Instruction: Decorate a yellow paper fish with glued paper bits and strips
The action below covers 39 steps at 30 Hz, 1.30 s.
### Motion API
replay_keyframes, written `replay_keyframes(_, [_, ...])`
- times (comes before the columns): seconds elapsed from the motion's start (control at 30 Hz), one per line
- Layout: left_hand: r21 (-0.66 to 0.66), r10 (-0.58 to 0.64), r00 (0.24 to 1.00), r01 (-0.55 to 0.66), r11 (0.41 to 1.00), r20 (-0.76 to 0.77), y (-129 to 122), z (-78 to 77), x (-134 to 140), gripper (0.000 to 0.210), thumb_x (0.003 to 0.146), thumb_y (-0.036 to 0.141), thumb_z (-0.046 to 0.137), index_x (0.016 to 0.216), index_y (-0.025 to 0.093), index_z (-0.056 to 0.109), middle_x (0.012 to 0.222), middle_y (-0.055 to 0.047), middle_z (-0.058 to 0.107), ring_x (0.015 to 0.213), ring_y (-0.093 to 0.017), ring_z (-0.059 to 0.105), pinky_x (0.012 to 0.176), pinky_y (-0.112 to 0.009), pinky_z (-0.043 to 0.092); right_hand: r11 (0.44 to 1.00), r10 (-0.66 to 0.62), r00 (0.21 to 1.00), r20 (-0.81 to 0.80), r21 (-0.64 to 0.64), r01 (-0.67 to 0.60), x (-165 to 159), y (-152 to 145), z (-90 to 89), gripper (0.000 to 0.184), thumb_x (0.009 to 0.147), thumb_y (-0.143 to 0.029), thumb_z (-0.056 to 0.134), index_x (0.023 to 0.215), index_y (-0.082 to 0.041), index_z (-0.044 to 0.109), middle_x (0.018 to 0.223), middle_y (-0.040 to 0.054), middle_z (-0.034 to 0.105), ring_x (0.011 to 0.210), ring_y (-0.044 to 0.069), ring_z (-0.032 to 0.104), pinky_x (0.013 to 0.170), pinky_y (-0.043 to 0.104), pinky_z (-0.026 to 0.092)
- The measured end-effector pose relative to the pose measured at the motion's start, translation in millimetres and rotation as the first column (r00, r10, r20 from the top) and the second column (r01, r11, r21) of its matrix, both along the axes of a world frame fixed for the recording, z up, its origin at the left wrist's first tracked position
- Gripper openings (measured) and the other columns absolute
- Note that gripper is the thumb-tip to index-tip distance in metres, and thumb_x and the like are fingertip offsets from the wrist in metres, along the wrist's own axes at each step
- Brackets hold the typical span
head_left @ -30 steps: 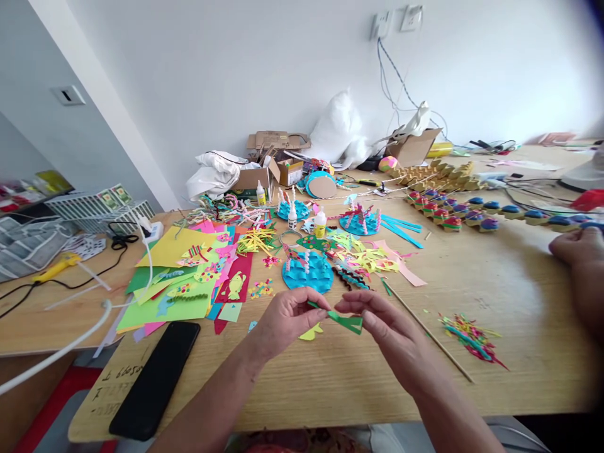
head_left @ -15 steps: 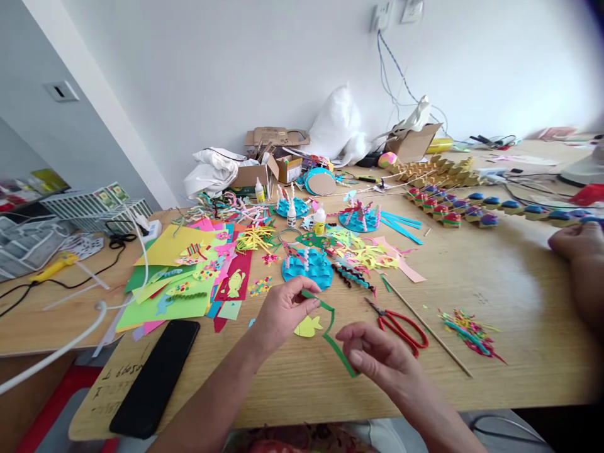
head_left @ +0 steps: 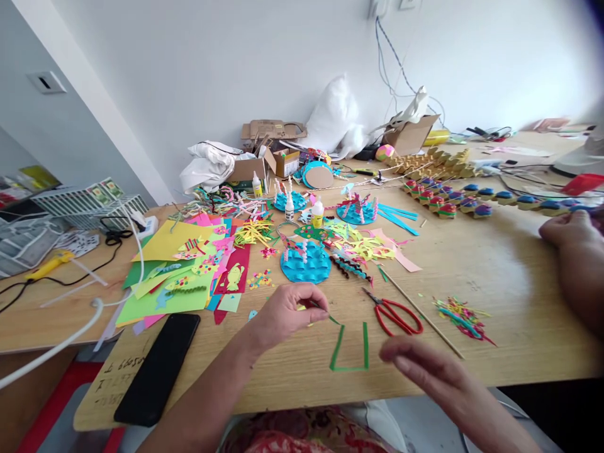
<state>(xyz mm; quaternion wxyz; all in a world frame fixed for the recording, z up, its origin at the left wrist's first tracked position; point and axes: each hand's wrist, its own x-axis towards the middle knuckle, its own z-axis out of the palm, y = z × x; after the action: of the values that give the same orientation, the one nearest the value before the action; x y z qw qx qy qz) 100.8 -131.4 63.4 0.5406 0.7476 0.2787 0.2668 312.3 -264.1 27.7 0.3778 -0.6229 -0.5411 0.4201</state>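
My left hand (head_left: 290, 308) pinches one end of a narrow green paper strip (head_left: 350, 369) between thumb and fingertips. Sharp bends give the strip a squared U shape, and its far end stands free. To its right, my right hand (head_left: 431, 371) is apart from the strip, holding nothing, fingers loosely stretched out. Just beyond that hand lie red-handled scissors (head_left: 401, 316) on the table. A yellow paper cutout is mostly hidden behind my left hand. Farther off stands a blue crafted disc (head_left: 306, 267) with pink twisted stems.
A black phone (head_left: 158, 368) lies at left, below stacked coloured paper (head_left: 189, 296). A thin wooden stick (head_left: 419, 311) and a pile of colourful scraps (head_left: 465, 319) are at right. Glue bottles (head_left: 317, 214) stand farther back. Another person's hand (head_left: 569, 229) touches a painted egg-carton strip (head_left: 526, 200).
My right hand has moved right, away from the green strip. The strip now hangs from my left hand alone, its bent part swung out to the right. The camera view has shifted slightly.
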Motion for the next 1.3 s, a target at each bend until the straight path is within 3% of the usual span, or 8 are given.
replay_keyframes(0.07, [0.061,-0.102,0.994,0.099,0.993,0.043,-6.4,7.1,3.8,0.004,0.072,0.018,0.061,0.070,0.015,0.061,0.072,-0.001,0.056,0.071,-0.011,0.052,0.069,-0.022,0.041,0.987,-0.119,0.990,-0.077,0.101,0.127,-9.6,12.5,11.1,0.025,0.076,-0.044,0.053,0.082,-0.023,0.066,0.094,0.0067,0.065,0.092,0.024,0.057,0.077,0.030,0.045])
replay_keyframes(0.27, [0.228,-0.175,0.982,0.153,0.961,0.077,-12.0,22.9,6.5,0.005,0.073,0.022,0.063,0.071,0.018,0.064,0.083,-0.003,0.053,0.085,-0.014,0.052,0.083,-0.027,0.039,0.955,0.006,0.882,-0.471,0.263,0.134,-42.8,38.6,25.2,0.020,0.076,-0.042,0.057,0.086,-0.026,0.064,0.098,0.0040,0.064,0.096,0.021,0.055,0.084,0.032,0.042])
replay_keyframes(0.47, [0.258,-0.147,0.986,0.121,0.958,0.084,-4.5,17.2,4.9,0.008,0.073,0.026,0.063,0.071,0.019,0.065,0.079,-0.003,0.051,0.082,-0.015,0.051,0.078,-0.027,0.041,0.987,0.135,0.597,-0.791,0.050,-0.156,-56.1,38.2,26.2,0.028,0.073,-0.045,0.058,0.085,-0.020,0.060,0.075,0.0048,0.064,0.077,0.020,0.058,0.076,0.034,0.041])
replay_keyframes(0.57, [0.224,-0.181,0.976,0.151,0.963,0.123,-1.9,10.8,5.4,0.008,0.073,0.025,0.063,0.070,0.018,0.065,0.079,-0.003,0.050,0.081,-0.014,0.051,0.078,-0.026,0.040,0.987,0.093,0.526,-0.845,0.007,-0.163,-58.2,36.3,19.0,0.024,0.071,-0.041,0.063,0.078,-0.018,0.061,0.063,0.0015,0.059,0.066,0.015,0.054,0.068,0.029,0.040])
replay_keyframes(0.67, [0.123,-0.198,0.965,0.178,0.976,0.173,0.2,3.3,4.0,0.011,0.071,0.028,0.065,0.074,0.018,0.064,0.081,-0.003,0.051,0.084,-0.015,0.051,0.081,-0.027,0.039,0.989,0.027,0.573,-0.819,-0.062,-0.135,-58.2,36.6,13.4,0.023,0.066,-0.038,0.069,0.066,-0.017,0.059,0.053,-0.0017,0.053,0.056,0.012,0.049,0.061,0.026,0.038])
replay_keyframes(0.87, [-0.263,-0.097,0.974,0.151,0.953,0.205,2.0,-9.7,-6.4,0.042,0.071,0.046,0.060,0.101,0.017,0.052,0.085,-0.003,0.051,0.075,-0.012,0.049,0.068,-0.024,0.040,0.997,-0.063,0.829,-0.556,-0.072,0.028,-60.8,42.0,10.8,0.027,0.066,-0.040,0.067,0.061,-0.016,0.057,0.053,-0.0007,0.059,0.053,0.010,0.048,0.057,0.024,0.035])
replay_keyframes(1.1, [-0.011,0.021,0.998,-0.021,1.000,-0.056,-2.5,-15.7,-4.5,0.020,0.079,0.032,0.050,0.069,0.015,0.053,0.058,0.003,0.042,0.056,-0.008,0.037,0.052,-0.020,0.030,0.994,-0.071,0.878,-0.474,-0.107,0.022,-69.8,48.4,5.5,0.030,0.065,-0.044,0.066,0.060,-0.016,0.057,0.051,-0.0006,0.061,0.051,0.011,0.049,0.055,0.024,0.036])
replay_keyframes(1.3, [0.114,0.083,0.995,-0.077,0.991,-0.057,-0.9,-8.1,-3.5,0.018,0.078,0.025,0.049,0.065,0.015,0.053,0.060,0.003,0.047,0.057,-0.009,0.041,0.053,-0.019,0.032,0.997,-0.066,0.913,-0.403,-0.054,0.048,-67.1,41.6,-0.7,0.030,0.068,-0.047,0.061,0.063,-0.018,0.058,0.059,0.0013,0.064,0.059,0.014,0.053,0.061,0.026,0.039])
